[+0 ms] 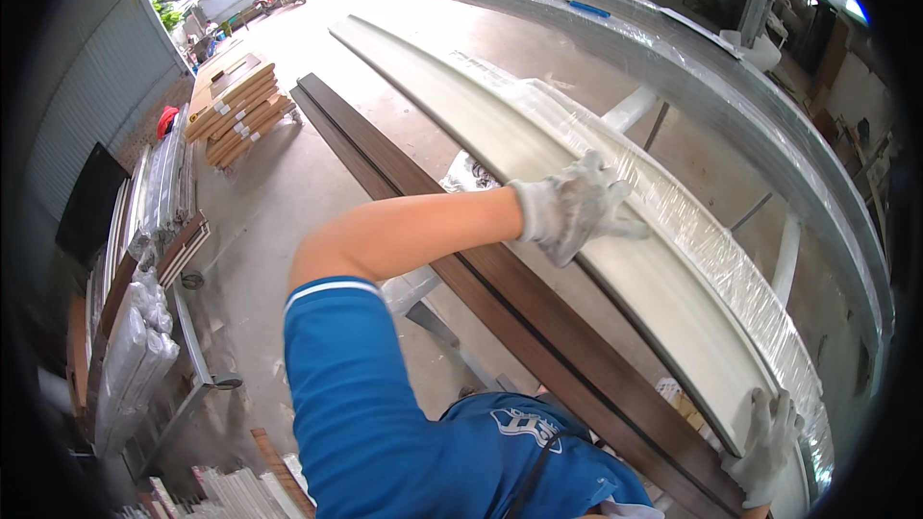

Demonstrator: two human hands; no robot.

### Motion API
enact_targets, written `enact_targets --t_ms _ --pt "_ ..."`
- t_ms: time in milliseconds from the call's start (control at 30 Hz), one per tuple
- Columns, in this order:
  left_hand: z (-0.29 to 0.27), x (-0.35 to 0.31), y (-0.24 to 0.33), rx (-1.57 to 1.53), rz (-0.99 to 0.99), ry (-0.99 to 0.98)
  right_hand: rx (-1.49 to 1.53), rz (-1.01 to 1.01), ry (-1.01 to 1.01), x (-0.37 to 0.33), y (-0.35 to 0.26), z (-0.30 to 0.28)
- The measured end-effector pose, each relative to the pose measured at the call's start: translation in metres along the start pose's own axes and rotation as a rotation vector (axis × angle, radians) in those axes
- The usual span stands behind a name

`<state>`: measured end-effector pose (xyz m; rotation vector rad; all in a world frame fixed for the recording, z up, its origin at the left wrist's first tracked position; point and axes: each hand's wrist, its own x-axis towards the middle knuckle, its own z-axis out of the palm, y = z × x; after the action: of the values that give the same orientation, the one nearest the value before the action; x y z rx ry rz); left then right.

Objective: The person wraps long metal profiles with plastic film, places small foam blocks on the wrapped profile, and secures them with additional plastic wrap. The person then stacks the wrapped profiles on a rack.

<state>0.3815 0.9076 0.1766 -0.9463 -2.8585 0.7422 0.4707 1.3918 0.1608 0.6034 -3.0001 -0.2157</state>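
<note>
A long pale cream profile, partly wrapped in clear plastic film, lies across white support bars. My left hand, in a white work glove, presses on top of the profile about midway along it. My right hand, also gloved, grips the near end of the same profile at the lower right. My left arm in a blue sleeve reaches across the picture from the lower middle. Dark brown profiles lie right beside the cream one, on its left.
More film-wrapped grey profiles run along the right. Stacked cardboard boxes stand on the concrete floor at the upper left. Wrapped bundles on a rack line the left wall. White frame legs stand under the profiles.
</note>
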Motion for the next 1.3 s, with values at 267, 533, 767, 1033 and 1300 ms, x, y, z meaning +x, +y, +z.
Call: enact_targets --t_ms 267,533,767,1033,1300 --pt "0.003 -0.092 0.042 -0.132 0.053 -0.110 -0.018 -0.169 0.099 -0.063 -0.047 -0.019" --pt "0.029 -0.123 0.075 -0.218 0.046 -0.073 -0.108 -0.185 -0.030 -0.070 -0.056 0.023" --pt "0.029 -0.122 0.091 -0.196 -0.013 0.026 -0.090 -0.164 0.072 -0.077 -0.058 0.029" --pt "0.045 -0.107 0.112 -0.331 0.015 0.218 -0.150 -0.177 0.067 -0.086 -0.019 0.045" --pt "0.043 -0.107 0.136 -0.297 -0.012 0.385 0.020 0.000 -0.063 -0.099 -0.020 0.042"
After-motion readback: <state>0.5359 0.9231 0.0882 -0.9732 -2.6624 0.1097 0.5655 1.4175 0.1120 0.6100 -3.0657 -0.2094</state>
